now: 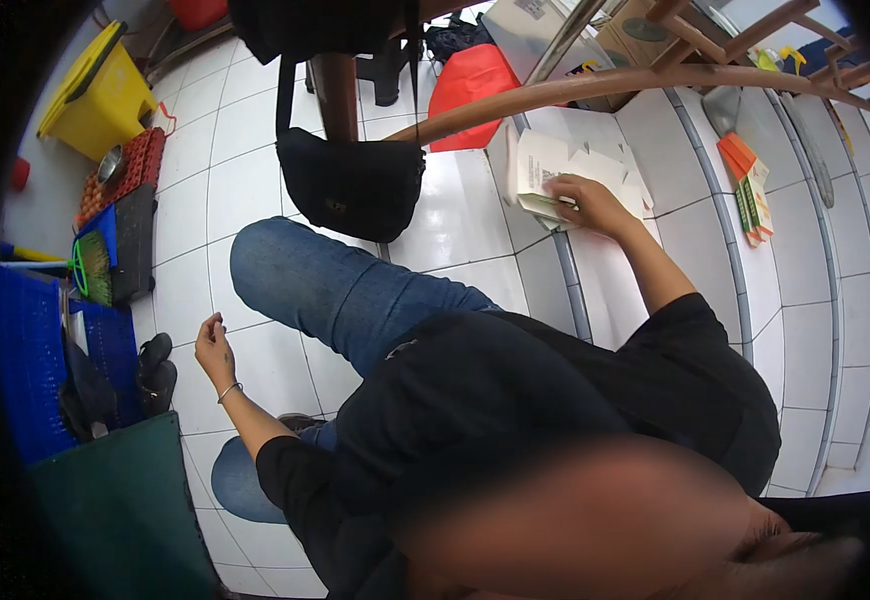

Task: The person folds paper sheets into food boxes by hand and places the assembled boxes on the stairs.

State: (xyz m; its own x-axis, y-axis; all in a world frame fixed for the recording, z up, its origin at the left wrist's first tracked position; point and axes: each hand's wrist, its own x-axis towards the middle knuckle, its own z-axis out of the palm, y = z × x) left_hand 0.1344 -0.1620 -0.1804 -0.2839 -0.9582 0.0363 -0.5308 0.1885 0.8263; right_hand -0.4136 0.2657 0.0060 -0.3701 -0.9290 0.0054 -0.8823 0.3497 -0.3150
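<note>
My right hand (585,206) rests at the edge of a pile of flat white printed cards (545,165) on a stair step, its bent fingers gripping the edge of one. Some of these pieces show green edges, and the hand covers part of the pile. Out over the floor on the other side, my left hand (215,350) hangs with fingers curled together and nothing visible in them. A thin bracelet (230,392) circles that wrist. The left hand is apart from every object.
Orange-and-green packets (750,195) lie on a higher step. A brown curved railing (575,90) crosses above, with a black bag (350,190) hanging near it. A red container (470,95), yellow bin (100,90), egg trays (140,165), blue crates (30,350) and sandals (157,375) stand around.
</note>
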